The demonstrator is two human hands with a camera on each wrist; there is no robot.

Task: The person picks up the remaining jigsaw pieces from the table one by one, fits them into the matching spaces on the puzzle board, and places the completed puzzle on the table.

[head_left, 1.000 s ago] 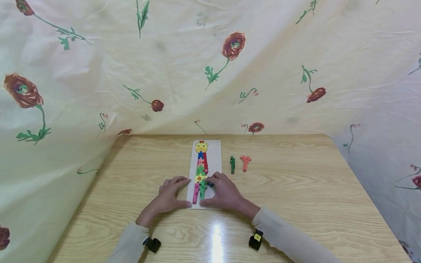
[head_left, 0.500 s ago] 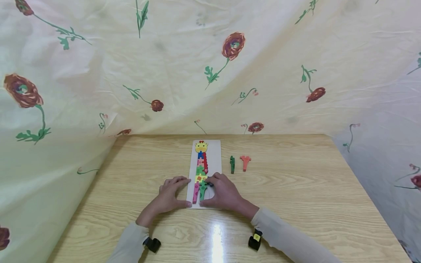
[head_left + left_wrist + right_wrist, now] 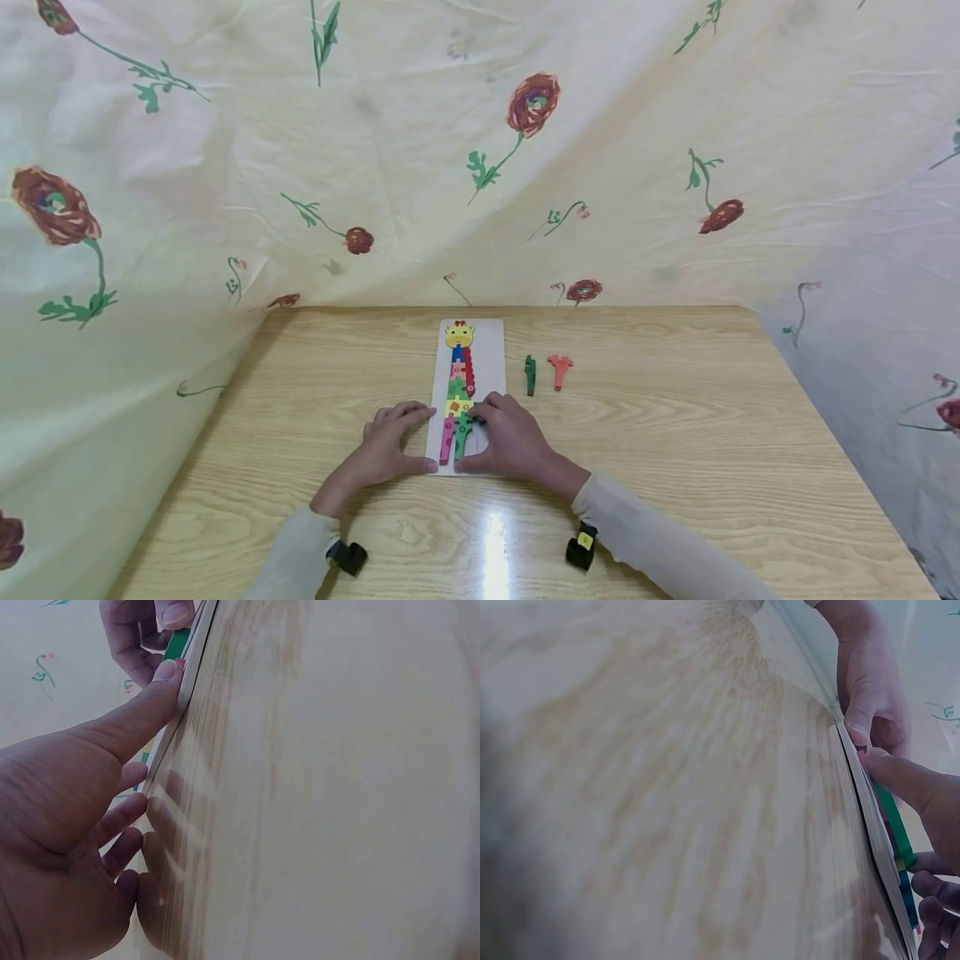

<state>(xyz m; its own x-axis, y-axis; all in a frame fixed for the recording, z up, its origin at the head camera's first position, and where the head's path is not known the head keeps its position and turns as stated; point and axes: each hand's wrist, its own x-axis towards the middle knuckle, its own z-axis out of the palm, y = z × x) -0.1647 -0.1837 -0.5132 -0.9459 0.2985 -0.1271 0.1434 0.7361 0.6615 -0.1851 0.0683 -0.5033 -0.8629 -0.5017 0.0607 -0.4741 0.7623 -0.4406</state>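
A giraffe jigsaw puzzle lies on a white board (image 3: 491, 354), its yellow head piece (image 3: 460, 335) at the far end. Below it run blue, pink, green and yellow pieces, with a red strip (image 3: 469, 371) alongside. A pink leg piece (image 3: 447, 440) and a green leg piece (image 3: 462, 435) form the near end. My right hand (image 3: 513, 437) pinches the green leg piece lengthwise, thumb at its foot and index finger at its top. My left hand (image 3: 386, 446) touches the board's left edge with fingertips and rests its thumb on the near corner. Right-hand fingers partly hide a dark blue piece.
Right of the board lie a dark green piece (image 3: 530, 376) and a coral-coloured piece (image 3: 559, 372). The wooden table (image 3: 675, 433) ends at a flowered cloth (image 3: 420, 150) behind and on both sides. Each wrist carries a black camera strap.
Almost nothing moves. The foot of the green leg piece shifts very slightly left under my right thumb; my left hand keeps its place.
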